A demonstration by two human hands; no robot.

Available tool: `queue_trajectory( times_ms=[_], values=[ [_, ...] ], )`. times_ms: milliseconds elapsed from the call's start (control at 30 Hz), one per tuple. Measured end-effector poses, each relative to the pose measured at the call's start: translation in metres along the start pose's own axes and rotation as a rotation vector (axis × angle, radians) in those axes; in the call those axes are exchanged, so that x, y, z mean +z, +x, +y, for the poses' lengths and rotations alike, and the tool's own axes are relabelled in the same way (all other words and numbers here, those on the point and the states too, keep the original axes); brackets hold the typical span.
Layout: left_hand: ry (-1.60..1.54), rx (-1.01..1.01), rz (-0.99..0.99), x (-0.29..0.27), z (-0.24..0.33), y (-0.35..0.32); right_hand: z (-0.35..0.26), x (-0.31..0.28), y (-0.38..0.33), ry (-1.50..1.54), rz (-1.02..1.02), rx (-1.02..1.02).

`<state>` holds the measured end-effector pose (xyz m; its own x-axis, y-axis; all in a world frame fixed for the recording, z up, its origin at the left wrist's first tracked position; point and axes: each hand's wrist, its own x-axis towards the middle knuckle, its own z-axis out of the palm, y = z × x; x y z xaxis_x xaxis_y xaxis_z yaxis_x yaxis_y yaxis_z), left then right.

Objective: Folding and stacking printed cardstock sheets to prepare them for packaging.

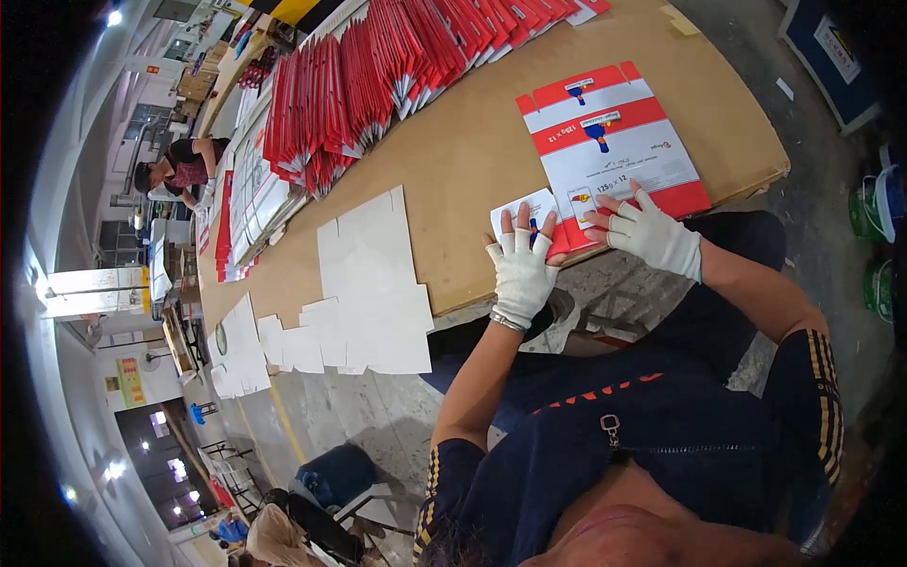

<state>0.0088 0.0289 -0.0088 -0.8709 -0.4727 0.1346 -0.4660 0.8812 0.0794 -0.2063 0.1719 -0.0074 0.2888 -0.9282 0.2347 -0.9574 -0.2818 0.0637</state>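
A flat red-and-white printed carton (pixel 614 156) lies on the brown table near its front edge. My left hand (pixel 521 274), in a white fingerless glove, rests with its fingers spread on the carton's left flap. Gloved the same way, my right hand (pixel 652 231) lies on the lower part of the carton, fingers stretched out over its printed face. Neither hand is closed around anything. To the left of my hands lie plain white cardboard blanks (pixel 368 283), partly overhanging the table edge.
A long row of folded red-and-white cartons (pixel 378 66) stands along the table's far side. Further left, another person (pixel 179 170) works beside more stacked cartons (pixel 265 180). Green-and-white buckets (pixel 874 208) stand on the floor at right, near a dark blue board (pixel 831 57).
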Motion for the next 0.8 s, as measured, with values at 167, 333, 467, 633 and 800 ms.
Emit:
queue_trajectory(
  times_ms=[167,333,467,633,800],
  values=[
    [0.053,-0.022,-0.031,0.002,0.004,0.001,-0.002,0.006,-0.002,0.045,-0.034,0.025],
    [0.058,-0.087,-0.081,-0.001,0.010,0.002,-0.003,0.011,-0.005,0.076,-0.023,0.024],
    [0.029,-0.101,-0.088,-0.004,0.013,0.000,-0.005,0.005,-0.006,0.167,-0.040,0.032],
    [-0.173,-0.188,-0.048,-0.006,0.014,0.006,-0.005,-0.005,-0.005,0.317,-0.070,0.072],
    [-0.281,-0.369,0.044,-0.002,0.008,0.034,-0.005,-0.008,0.000,0.358,-0.099,0.117]
  ],
)
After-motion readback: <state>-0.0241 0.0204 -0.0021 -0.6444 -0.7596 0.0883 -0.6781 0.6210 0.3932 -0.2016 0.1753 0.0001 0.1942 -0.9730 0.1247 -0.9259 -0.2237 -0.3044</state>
